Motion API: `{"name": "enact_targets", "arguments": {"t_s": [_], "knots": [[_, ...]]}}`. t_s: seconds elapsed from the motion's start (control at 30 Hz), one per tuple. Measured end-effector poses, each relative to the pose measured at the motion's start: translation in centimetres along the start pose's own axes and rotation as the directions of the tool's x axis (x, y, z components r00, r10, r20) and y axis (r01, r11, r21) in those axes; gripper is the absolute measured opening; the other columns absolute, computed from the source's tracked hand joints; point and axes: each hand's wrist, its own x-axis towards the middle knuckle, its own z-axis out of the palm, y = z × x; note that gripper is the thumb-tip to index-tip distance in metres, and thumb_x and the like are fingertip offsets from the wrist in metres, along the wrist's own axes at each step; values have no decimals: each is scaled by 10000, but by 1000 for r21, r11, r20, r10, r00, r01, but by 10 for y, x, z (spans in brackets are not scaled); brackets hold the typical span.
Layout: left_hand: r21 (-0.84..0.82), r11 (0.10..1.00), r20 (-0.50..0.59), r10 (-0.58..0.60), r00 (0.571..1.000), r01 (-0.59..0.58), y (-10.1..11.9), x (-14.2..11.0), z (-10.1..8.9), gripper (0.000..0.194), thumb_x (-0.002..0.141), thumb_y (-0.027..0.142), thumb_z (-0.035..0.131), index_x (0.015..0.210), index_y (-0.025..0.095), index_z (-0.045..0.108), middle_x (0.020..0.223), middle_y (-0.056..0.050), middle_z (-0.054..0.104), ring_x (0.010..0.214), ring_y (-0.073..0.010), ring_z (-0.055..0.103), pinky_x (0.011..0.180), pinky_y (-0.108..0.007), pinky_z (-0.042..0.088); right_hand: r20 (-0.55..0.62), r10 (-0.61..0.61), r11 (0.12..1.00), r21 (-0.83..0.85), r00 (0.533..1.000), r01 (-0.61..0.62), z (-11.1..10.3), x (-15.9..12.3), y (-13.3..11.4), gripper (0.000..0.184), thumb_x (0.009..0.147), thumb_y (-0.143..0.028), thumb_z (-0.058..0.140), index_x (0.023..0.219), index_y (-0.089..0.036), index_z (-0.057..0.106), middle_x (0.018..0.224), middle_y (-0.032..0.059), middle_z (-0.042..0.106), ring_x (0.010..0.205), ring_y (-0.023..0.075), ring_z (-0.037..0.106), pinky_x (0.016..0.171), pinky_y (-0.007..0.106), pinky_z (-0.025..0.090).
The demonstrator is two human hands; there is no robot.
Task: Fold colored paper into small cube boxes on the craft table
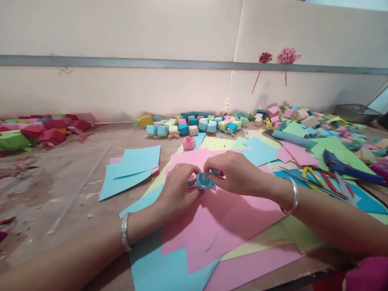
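Between my two hands is a small light-blue folded paper box [205,181], its hollow inside facing up toward me. My left hand [182,182] pinches its left side with thumb and fingers. From the right, my right hand [232,171] grips the upper right edge, its fingertips partly hiding the paper there. Both hands are just above a stack of pink paper sheets [236,218]. A small open pink paper box [189,143] sits a little beyond my hands.
Blue paper sheets [136,163] lie to the left, near a clear strip [80,188]. On the right are a blue glue gun [348,167] and scissors with yellow handles [313,178]. Many folded paper cubes [183,129] line the wall; red and green ones [53,135] pile at far left.
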Motion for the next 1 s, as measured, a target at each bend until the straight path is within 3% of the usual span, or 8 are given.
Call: {"name": "enact_targets", "arguments": {"t_s": [0.23,0.47,0.63,0.77,1.0], "knots": [[-45,999,-96,-3,995,-2,2,1,-1,184,730,158,640,887,216,566,906,-19,654,854,-208,576,751,-364,462,25,-19,986,-166,1000,23,2,-3,-9,88,840,-102,518,873,-154,582,705,2,623,592,117,434,563,269,204],[-118,993,-79,-18,997,8,2,1,-2,186,751,153,634,909,221,563,930,-18,646,869,-198,563,745,-346,480,-91,-113,946,-315,989,79,10,-4,-15,156,820,-35,502,744,-158,560,649,6,581,579,131,377,567,301,165],[-192,981,-97,-23,995,4,5,2,-3,174,769,136,603,913,222,557,913,-10,634,867,-175,558,757,-323,490,-181,-74,958,-286,981,20,15,-2,-15,162,842,-110,554,704,-151,626,674,32,590,651,152,409,596,307,216],[-190,982,-130,-34,991,8,7,1,-3,175,779,144,601,926,224,551,923,-10,628,864,-169,563,749,-318,502,-329,-43,981,-195,943,-24,19,-1,-15,197,845,-160,596,662,-158,670,787,66,579,733,167,428,628,301,269],[-186,982,-151,-54,987,25,11,0,-4,169,783,133,584,920,221,542,897,-5,620,833,-158,585,736,-304,519,-441,-16,991,-127,897,-45,28,-2,-18,206,853,-155,566,666,-150,655,849,81,566,776,175,434,655,307,316]]}}
